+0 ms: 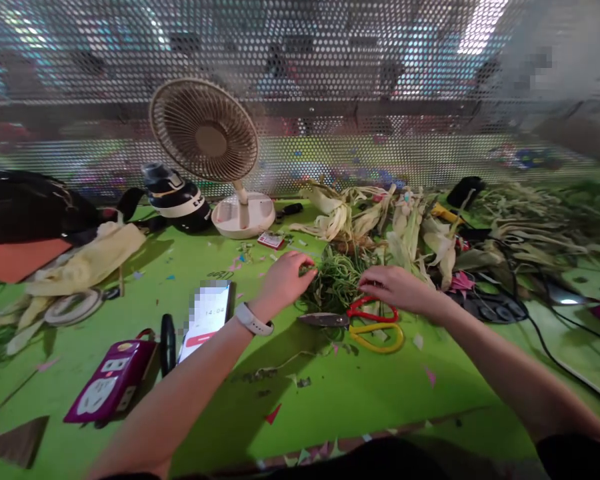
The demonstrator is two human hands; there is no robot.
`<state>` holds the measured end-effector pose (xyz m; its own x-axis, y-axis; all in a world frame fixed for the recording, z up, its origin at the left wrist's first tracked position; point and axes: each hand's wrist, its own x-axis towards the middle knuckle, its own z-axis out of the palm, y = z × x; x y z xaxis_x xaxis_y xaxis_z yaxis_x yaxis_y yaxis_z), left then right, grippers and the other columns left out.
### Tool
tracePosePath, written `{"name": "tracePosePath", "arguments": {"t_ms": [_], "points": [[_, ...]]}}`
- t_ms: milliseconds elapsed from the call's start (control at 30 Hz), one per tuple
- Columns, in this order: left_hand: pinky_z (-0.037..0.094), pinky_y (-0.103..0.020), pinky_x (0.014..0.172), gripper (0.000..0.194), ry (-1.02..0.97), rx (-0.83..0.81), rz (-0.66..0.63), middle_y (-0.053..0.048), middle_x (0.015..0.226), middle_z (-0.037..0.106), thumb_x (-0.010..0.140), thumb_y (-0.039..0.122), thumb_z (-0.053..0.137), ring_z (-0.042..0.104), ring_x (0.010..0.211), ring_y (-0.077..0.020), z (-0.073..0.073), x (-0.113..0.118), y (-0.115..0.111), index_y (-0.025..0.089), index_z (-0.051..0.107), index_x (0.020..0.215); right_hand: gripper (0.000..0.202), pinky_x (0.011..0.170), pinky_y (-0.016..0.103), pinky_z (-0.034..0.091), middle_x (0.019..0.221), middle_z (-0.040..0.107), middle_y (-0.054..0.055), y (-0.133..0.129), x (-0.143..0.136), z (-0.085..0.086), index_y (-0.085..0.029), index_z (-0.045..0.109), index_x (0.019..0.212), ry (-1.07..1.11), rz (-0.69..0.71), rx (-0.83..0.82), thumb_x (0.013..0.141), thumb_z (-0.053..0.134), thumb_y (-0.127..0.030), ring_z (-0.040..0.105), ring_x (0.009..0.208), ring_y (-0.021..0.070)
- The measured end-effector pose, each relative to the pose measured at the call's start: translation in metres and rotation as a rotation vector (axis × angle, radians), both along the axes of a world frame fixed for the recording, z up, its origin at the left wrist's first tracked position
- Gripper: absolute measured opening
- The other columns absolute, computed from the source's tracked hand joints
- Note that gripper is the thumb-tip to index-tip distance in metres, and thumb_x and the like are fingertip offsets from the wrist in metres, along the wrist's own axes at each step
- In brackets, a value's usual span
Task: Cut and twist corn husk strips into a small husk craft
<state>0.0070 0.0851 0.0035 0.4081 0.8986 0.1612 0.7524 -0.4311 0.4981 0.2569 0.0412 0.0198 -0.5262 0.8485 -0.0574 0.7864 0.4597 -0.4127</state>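
Observation:
A tangled heap of thin green plant stems (343, 277) lies on the green table between my two hands. At its left edge is my left hand (287, 283), fingers curled in toward the thumb; what they hold, if anything, is too small to make out. From the right, my right hand (397, 288) reaches into the heap with its fingers pinched on the green stems. Scissors (377, 337) with one red and one yellow handle lie just below the right hand, blades pointing left. A pale band is around my left wrist.
A fan (205, 137) and a black bottle (177, 200) stand at the back, before a perforated metal screen (330, 87). Dry corn husks (405, 227) are piled behind the stems. A phone (207, 313) and a purple pouch (113, 379) lie at left. Cables (537, 327) run at right.

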Motion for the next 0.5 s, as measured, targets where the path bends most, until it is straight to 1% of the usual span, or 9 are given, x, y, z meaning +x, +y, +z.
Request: {"name": "tracePosePath", "arguments": {"t_ms": [67, 100, 167, 233, 300, 367, 400, 433, 500], "points": [[0.048, -0.034, 0.071, 0.013, -0.014, -0.04, -0.01, -0.006, 0.087, 0.066, 0.079, 0.027, 0.06, 0.061, 0.08, -0.0211, -0.001, 0.003, 0.004, 0.018, 0.066, 0.086, 0.025, 0.069, 0.029, 0.045, 0.09, 0.07, 0.005, -0.001, 0.021, 0.004, -0.019, 0.066, 0.092, 0.022, -0.098, 0.007, 0.092, 0.044, -0.031, 0.063, 0.078, 0.0173], [0.048, -0.034, 0.07, 0.013, -0.024, -0.06, -0.014, -0.006, 0.087, 0.067, 0.079, 0.027, 0.06, 0.062, 0.079, -0.0209, -0.002, 0.005, 0.005, 0.018, 0.066, 0.086, 0.025, 0.066, 0.028, 0.045, 0.088, 0.07, 0.004, -0.001, 0.033, 0.006, -0.02, 0.066, 0.093, 0.028, -0.187, 0.016, 0.092, 0.043, -0.032, 0.063, 0.074, 0.0168], [0.048, -0.033, 0.07, 0.013, -0.055, -0.086, -0.023, -0.006, 0.087, 0.068, 0.08, 0.028, 0.059, 0.062, 0.08, -0.0207, -0.003, 0.009, 0.005, 0.018, 0.066, 0.085, 0.025, 0.061, 0.027, 0.042, 0.083, 0.069, 0.004, 0.001, 0.057, 0.01, -0.021, 0.066, 0.092, 0.014, -0.378, 0.086, 0.09, 0.044, -0.034, 0.061, 0.07, 0.0172], [0.048, -0.034, 0.071, 0.014, -0.079, -0.101, -0.025, -0.006, 0.087, 0.068, 0.081, 0.029, 0.058, 0.062, 0.081, -0.0211, -0.004, 0.014, 0.004, 0.018, 0.066, 0.084, 0.022, 0.06, 0.027, 0.04, 0.08, 0.069, 0.005, 0.004, 0.074, 0.01, -0.021, 0.065, 0.088, -0.073, -0.561, 0.171, 0.088, 0.047, -0.034, 0.061, 0.071, 0.0187], [0.048, -0.035, 0.073, 0.014, -0.09, -0.107, -0.023, -0.006, 0.087, 0.068, 0.081, 0.03, 0.059, 0.062, 0.083, -0.0218, -0.005, 0.02, 0.003, 0.018, 0.066, 0.083, 0.025, 0.058, 0.027, 0.037, 0.079, 0.068, 0.005, 0.008, 0.081, 0.005, -0.021, 0.063, 0.081, -0.159, -0.683, 0.199, 0.086, 0.047, -0.039, 0.061, 0.071, 0.0201], [0.048, -0.035, 0.077, 0.014, -0.102, -0.103, -0.026, -0.006, 0.087, 0.068, 0.08, 0.031, 0.059, 0.061, 0.086, -0.0223, -0.005, 0.027, 0.002, 0.019, 0.066, 0.082, 0.032, 0.055, 0.027, 0.034, 0.078, 0.068, 0.005, 0.014, 0.079, -0.004, -0.021, 0.06, 0.076, -0.2, -0.773, 0.193, 0.083, 0.049, -0.05, 0.06, 0.071, 0.0218], [0.048, -0.036, 0.078, 0.014, -0.111, -0.101, -0.031, -0.006, 0.088, 0.068, 0.08, 0.031, 0.059, 0.061, 0.087, -0.0223, -0.005, 0.029, 0.001, 0.019, 0.066, 0.082, 0.033, 0.055, 0.027, 0.034, 0.079, 0.067, 0.006, 0.017, 0.077, -0.009, -0.021, 0.058, 0.076, -0.213, -0.801, 0.196, 0.08, 0.052, -0.053, 0.06, 0.072, 0.0226], [0.047, -0.036, 0.08, 0.014, -0.123, -0.1, -0.036, -0.006, 0.089, 0.068, 0.08, 0.031, 0.058, 0.061, 0.088, -0.0222, -0.006, 0.031, 0.001, 0.019, 0.066, 0.082, 0.032, 0.055, 0.027, 0.033, 0.078, 0.067, 0.006, 0.021, 0.075, -0.015, -0.02, 0.057, 0.075, -0.214, -0.802, 0.196, 0.078, 0.054, -0.052, 0.06, 0.071, 0.0223], [0.048, -0.036, 0.082, 0.015, -0.143, -0.107, -0.041, -0.007, 0.091, 0.068, 0.081, 0.032, 0.058, 0.062, 0.089, -0.022, -0.007, 0.034, 0.001, 0.019, 0.065, 0.082, 0.028, 0.054, 0.027, 0.032, 0.076, 0.066, 0.005, 0.027, 0.072, -0.025, -0.02, 0.055, 0.073, -0.147, -0.773, 0.2, 0.077, 0.056, -0.048, 0.059, 0.07, 0.0203]]}}
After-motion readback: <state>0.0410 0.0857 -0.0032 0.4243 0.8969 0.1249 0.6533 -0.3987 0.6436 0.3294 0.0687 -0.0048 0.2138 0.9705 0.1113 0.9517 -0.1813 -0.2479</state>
